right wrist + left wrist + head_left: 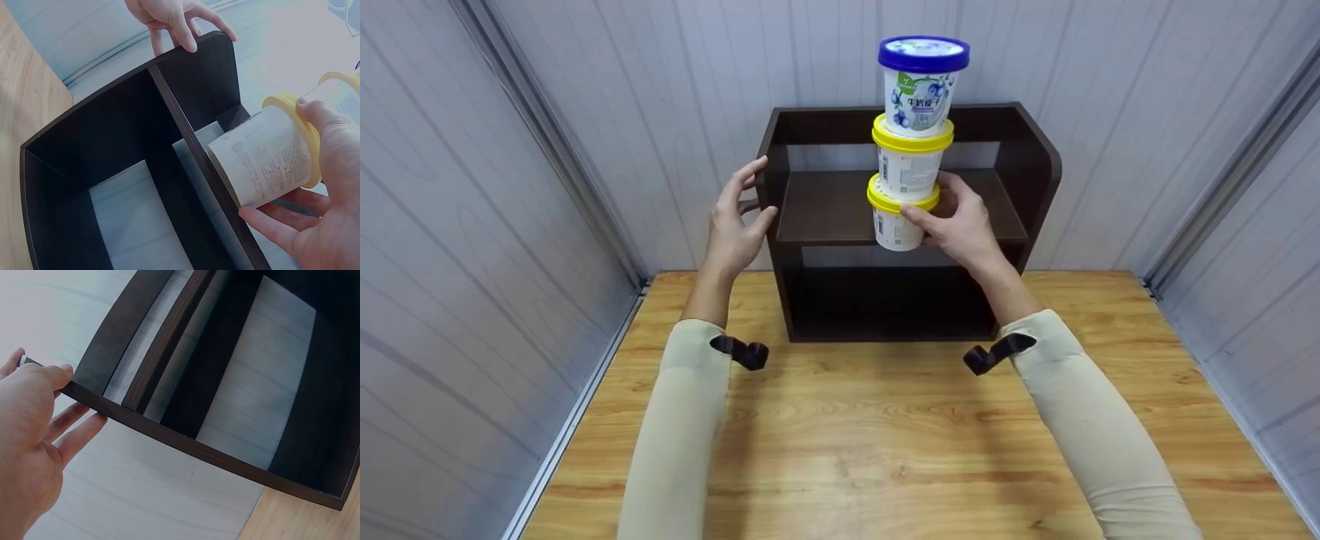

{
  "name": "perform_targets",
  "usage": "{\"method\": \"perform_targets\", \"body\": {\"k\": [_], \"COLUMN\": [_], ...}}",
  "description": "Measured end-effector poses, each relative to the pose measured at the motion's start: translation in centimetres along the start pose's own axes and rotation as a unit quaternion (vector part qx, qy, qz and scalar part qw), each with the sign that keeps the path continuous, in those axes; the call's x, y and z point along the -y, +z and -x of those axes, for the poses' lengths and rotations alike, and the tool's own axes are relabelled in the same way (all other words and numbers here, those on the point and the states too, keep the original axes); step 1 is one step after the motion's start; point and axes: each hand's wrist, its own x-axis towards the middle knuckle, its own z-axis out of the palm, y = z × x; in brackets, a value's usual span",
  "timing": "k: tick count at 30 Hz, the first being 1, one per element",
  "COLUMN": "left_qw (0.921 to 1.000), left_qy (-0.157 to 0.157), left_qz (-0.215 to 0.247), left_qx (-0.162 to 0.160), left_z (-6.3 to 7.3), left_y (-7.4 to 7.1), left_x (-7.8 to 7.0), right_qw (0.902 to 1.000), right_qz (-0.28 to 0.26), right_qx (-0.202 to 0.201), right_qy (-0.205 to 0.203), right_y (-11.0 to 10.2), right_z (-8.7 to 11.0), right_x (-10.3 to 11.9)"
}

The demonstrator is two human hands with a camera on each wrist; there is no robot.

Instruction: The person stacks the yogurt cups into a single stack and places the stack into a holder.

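Three white paper tubs with lids stand in a stack before the dark brown shelf (840,202). My right hand (964,225) grips the lowest tub (896,231), its thumb near the yellow lid. Above it sits a second yellow-lidded tub (910,172), and on top a blue-lidded tub (921,101) printed with blueberries. The lowest tub's base overlaps the middle board's front edge (197,163); whether they touch, I cannot tell. My left hand (739,221) holds the shelf's left side panel (185,445), thumb and fingers on either side of it.
The shelf has an upper level and a dark lower compartment (892,300), and stands on a wood-grain surface (855,427). Pale panelled walls (720,67) rise behind it and at both sides. A black wrist mount (742,352) sits on each sleeve.
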Motion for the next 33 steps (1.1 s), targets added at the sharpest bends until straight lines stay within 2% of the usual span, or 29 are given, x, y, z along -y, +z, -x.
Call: {"method": "perform_targets", "body": {"k": [18, 33], "left_qw": [1.0000, 0.9998], "left_qy": [0.001, 0.014], "left_qz": [-0.004, -0.013], "left_qx": [-0.002, -0.007], "left_z": [0.3, 0.7], "left_y": [-0.4, 0.1], "left_x": [0.0, -0.2], "right_qw": [0.9997, 0.9987], "right_qz": [-0.011, -0.030], "right_qx": [-0.022, -0.039], "right_qy": [-0.003, -0.010], "right_y": [0.7, 1.0], "right_z": [-1.1, -1.1], "right_x": [-0.2, -0.8]}}
